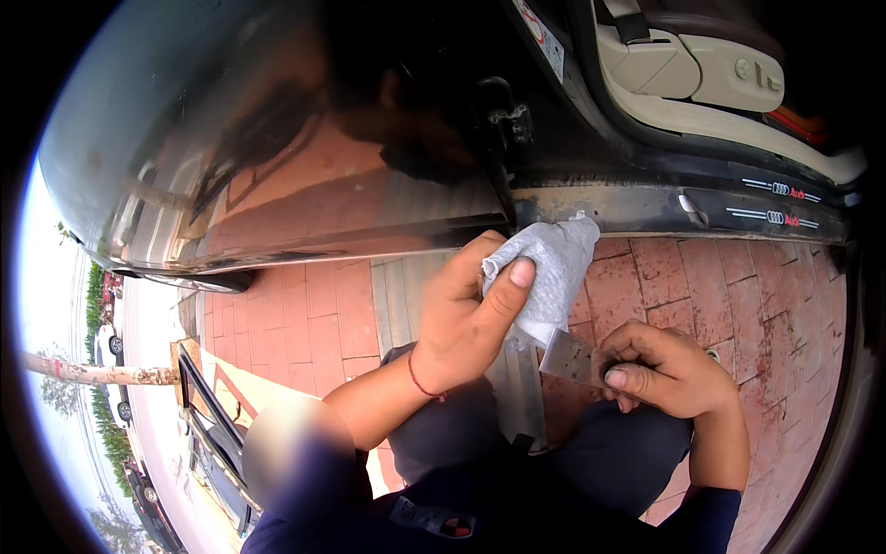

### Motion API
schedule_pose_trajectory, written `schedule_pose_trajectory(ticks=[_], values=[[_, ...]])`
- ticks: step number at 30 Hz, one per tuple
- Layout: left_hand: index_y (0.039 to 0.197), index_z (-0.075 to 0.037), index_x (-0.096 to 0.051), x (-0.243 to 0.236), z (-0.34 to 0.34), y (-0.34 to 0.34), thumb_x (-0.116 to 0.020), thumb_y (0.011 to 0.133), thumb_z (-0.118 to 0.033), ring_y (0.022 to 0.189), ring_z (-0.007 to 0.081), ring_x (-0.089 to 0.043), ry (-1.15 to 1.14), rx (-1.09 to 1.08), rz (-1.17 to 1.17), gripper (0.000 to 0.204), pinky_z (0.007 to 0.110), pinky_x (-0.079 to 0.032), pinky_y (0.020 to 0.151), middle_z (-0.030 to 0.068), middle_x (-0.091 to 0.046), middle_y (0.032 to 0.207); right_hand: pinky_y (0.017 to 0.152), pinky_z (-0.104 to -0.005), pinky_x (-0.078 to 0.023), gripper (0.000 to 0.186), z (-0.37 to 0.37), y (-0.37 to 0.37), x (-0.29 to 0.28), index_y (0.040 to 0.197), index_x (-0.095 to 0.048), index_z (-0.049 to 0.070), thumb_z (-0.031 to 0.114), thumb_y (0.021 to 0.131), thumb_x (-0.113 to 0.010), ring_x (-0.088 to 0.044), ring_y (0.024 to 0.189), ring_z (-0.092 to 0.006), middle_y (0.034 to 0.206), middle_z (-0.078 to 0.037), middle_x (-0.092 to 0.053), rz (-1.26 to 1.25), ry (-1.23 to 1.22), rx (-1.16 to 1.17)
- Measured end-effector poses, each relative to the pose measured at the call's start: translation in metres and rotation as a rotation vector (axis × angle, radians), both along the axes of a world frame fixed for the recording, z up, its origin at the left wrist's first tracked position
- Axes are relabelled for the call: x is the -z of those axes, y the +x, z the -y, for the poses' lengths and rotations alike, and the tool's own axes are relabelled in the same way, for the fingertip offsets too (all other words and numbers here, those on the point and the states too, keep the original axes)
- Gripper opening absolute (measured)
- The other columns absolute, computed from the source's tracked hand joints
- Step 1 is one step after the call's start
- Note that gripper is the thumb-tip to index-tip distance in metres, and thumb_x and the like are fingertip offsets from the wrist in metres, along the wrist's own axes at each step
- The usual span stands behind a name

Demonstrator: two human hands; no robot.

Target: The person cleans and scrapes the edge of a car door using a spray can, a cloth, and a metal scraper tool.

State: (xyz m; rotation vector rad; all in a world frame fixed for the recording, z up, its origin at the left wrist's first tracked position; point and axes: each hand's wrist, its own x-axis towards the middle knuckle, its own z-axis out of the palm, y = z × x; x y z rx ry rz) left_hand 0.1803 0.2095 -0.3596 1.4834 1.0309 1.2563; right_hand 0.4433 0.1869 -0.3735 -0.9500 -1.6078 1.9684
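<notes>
My left hand (pixel 472 319) is closed around a crumpled white paper towel or cloth (pixel 556 263), thumb pressed on its near side. The upper end of the towel overlaps the lower edge of the car's door sill (pixel 628 208) in the view; I cannot tell whether they touch. My right hand (pixel 669 369) pinches a small flat grey rectangular plate (pixel 569 358), like a scraper blade, between thumb and fingers. Dark specks mark its face. Its far edge lies close to the towel's lower end. Scuffs and a pale bare patch show on the sill's left part.
A glossy black car body panel (pixel 277 138) fills the upper left. The open doorway at upper right shows a beige seat base (pixel 688 69). Red paving bricks (pixel 646 277) lie below, with my knees (pixel 614 452) bent over them. A dark-framed car door or window (pixel 212 420) stands at left.
</notes>
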Motion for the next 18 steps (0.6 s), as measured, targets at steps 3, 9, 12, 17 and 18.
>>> schedule_pose_trajectory(ticks=[3, 9, 12, 17, 18], values=[[0.085, -0.002, -0.062, -0.001, -0.004, -0.014, -0.074, 0.088, -0.013, 0.078, 0.0201, -0.065, 0.384, -0.019, -0.282, 0.016, 0.028, -0.049, 0.069, 0.0119, -0.067, 0.104, 0.061, -0.0292, -0.049, 0.03, -0.015, -0.022, 0.003, 0.117, -0.058, -0.001, 0.026, 0.103, -0.06, -0.063, 0.066, -0.013, 0.085, -0.009, -0.067, 0.133, -0.027, -0.026], [0.075, -0.004, -0.062, -0.001, 0.002, -0.033, -0.08, 0.079, -0.011, 0.061, 0.024, -0.067, 0.254, 0.316, -0.581, 0.02, 0.032, -0.05, 0.054, 0.0099, -0.068, 0.078, 0.067, -0.032, -0.05, 0.028, -0.045, 0.003, 0.093, 0.117, -0.059, 0.0, 0.024, 0.102, -0.059, -0.062, 0.07, -0.0148, 0.085, -0.009, -0.067, 0.586, 0.176, -0.101], [0.076, -0.004, -0.065, 0.003, 0.003, -0.041, -0.083, 0.078, -0.011, 0.054, 0.0228, -0.066, 0.11, 0.42, -0.591, 0.019, 0.03, -0.047, 0.052, 0.0075, -0.064, 0.063, 0.065, -0.032, -0.049, 0.028, -0.052, -0.004, 0.127, 0.116, -0.059, 0.0, 0.024, 0.102, -0.059, -0.062, 0.072, -0.0138, 0.086, -0.008, -0.066, 0.352, -0.176, 0.056], [0.078, -0.006, -0.067, 0.011, 0.0, -0.032, -0.084, 0.078, -0.016, 0.053, 0.0247, -0.064, -0.013, 0.588, -0.696, 0.02, 0.03, -0.046, 0.051, 0.0085, -0.062, 0.062, 0.064, -0.0269, -0.051, 0.031, -0.049, -0.063, 0.152, 0.109, -0.059, 0.001, 0.032, 0.105, -0.056, -0.062, 0.073, -0.0113, 0.088, -0.004, -0.065, -0.007, -0.111, 0.288], [0.079, -0.006, -0.068, 0.01, -0.002, -0.028, -0.084, 0.079, -0.016, 0.053, 0.0251, -0.064, -0.018, 0.628, -0.765, 0.019, 0.03, -0.046, 0.051, 0.0083, -0.062, 0.063, 0.063, -0.0263, -0.05, 0.031, -0.049, -0.073, 0.149, 0.108, -0.059, 0.002, 0.033, 0.105, -0.056, -0.062, 0.073, -0.0111, 0.089, -0.004, -0.064, -0.052, -0.101, 0.334]])
